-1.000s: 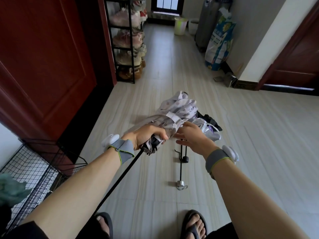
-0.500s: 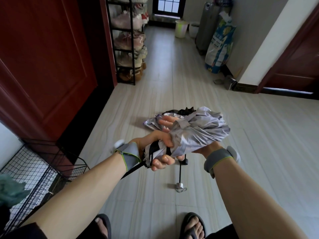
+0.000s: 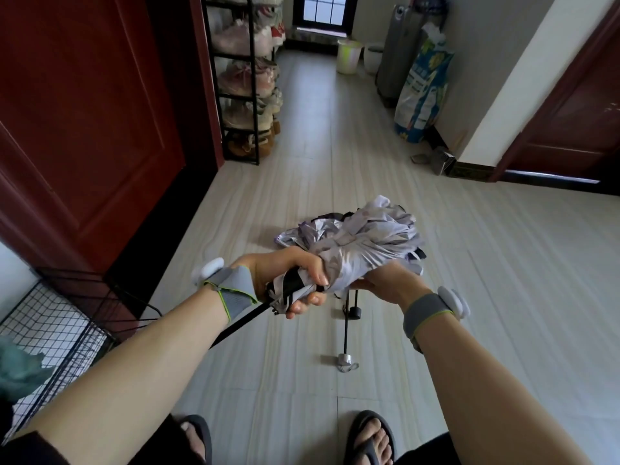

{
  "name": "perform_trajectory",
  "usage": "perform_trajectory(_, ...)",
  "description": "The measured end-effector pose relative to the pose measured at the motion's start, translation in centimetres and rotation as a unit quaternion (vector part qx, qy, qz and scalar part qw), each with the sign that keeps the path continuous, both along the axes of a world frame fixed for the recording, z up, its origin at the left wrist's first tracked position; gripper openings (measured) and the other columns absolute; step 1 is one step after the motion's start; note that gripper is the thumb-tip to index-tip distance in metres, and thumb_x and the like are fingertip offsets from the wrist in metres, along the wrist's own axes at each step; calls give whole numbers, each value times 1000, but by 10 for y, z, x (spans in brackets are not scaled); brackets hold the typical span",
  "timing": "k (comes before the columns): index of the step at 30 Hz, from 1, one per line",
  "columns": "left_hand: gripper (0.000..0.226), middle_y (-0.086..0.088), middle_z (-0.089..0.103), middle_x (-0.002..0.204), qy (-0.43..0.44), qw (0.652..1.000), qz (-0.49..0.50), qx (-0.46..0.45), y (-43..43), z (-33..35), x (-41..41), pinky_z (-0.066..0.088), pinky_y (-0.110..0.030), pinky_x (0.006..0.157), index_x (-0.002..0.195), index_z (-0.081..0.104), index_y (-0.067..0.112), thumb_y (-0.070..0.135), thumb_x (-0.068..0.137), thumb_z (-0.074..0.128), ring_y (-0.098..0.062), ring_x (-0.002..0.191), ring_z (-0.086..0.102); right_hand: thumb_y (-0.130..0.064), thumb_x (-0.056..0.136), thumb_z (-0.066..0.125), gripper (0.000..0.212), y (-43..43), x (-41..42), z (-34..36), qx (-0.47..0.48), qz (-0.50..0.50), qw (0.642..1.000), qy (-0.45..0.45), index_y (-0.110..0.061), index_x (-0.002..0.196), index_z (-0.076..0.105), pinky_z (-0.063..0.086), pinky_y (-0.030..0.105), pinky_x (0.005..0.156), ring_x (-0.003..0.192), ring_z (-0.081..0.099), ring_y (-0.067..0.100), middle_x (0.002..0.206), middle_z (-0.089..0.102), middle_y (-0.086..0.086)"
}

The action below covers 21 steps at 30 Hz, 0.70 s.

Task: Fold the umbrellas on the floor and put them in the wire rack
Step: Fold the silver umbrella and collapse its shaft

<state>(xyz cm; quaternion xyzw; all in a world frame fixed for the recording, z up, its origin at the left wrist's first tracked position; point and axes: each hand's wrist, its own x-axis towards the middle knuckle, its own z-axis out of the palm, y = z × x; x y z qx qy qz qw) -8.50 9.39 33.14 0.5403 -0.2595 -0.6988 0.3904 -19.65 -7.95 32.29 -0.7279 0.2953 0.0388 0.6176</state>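
I hold a pale lilac-grey umbrella (image 3: 365, 243) in front of me, its loose canopy bunched and its black shaft running back toward my left forearm. My left hand (image 3: 285, 276) grips the canopy near its base, fingers curled round the fabric. Under the bundle on the right, my right hand (image 3: 385, 283) wraps round the fabric. A second umbrella (image 3: 345, 333) lies on the floor beneath, showing a thin black shaft and a silver end cap. The black wire rack (image 3: 57, 327) stands at the lower left beside the wall.
A red door (image 3: 84, 129) fills the left side. A black shoe rack (image 3: 245, 82) stands behind it. Buckets, a grey cylinder and a printed sack (image 3: 424, 92) line the far right wall. Something teal (image 3: 20, 367) lies in the wire rack. My sandalled feet are at the bottom edge.
My right hand has turned under the canopy and gathered the fabric tighter round the shaft. The bundle has rotated and puffed up to the right. My left hand keeps its grip.
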Motion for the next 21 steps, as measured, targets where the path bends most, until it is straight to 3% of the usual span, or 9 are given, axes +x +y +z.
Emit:
perform_trajectory(2,20,-1,53,63,-55,996,69,-4,2,2,1,44,-24,50,63,55,15,28,59,70,-16,43,48,-3,101,54,27,-4,1,-11,-31,-6,999,-13,-9,74,56,44,25,51,44,45,11,70,54,6)
perform_trajectory(5,19,-11,60,65,-173,959,222,-18,-1,-8,7,45,-29,52,70,63,6,21,69,74,-25,49,52,-31,103,61,29,-12,5,-24,-73,-17,997,-28,-15,82,73,40,24,47,50,40,12,67,58,-4)
perform_trajectory(9,31,-9,75,78,-300,896,326,-1,-6,-21,17,55,-37,70,82,75,11,31,58,81,-22,69,65,-30,102,61,26,-3,16,-22,-114,-27,991,-65,-11,92,76,48,22,48,48,49,10,69,66,-6)
perform_trajectory(12,33,-7,78,87,-319,877,361,7,-5,-22,18,59,-39,78,87,78,15,32,58,81,-19,73,67,-21,102,60,21,4,23,-22,-125,-42,988,-81,-7,96,74,52,23,50,46,54,10,83,73,5)
perform_trajectory(16,29,-8,78,87,-296,880,372,-1,-3,-17,17,55,-34,74,88,77,15,27,62,82,-20,75,66,-17,104,57,10,6,25,-18,-82,-80,985,-126,-21,109,64,54,26,52,49,61,14,91,76,9)
perform_trajectory(19,33,-9,78,91,-290,882,371,0,-2,-15,16,56,-38,78,88,78,15,29,58,81,-21,78,68,-13,104,50,18,6,27,-21,-135,-78,978,-139,-21,107,66,57,30,54,54,69,21,91,75,7)
perform_trajectory(21,39,-12,77,93,-290,884,366,3,-2,-15,16,56,-37,75,91,77,13,30,57,81,-22,78,67,-10,103,50,22,8,29,-22,-177,-71,971,-143,-20,107,69,63,38,63,60,74,19,98,75,3)
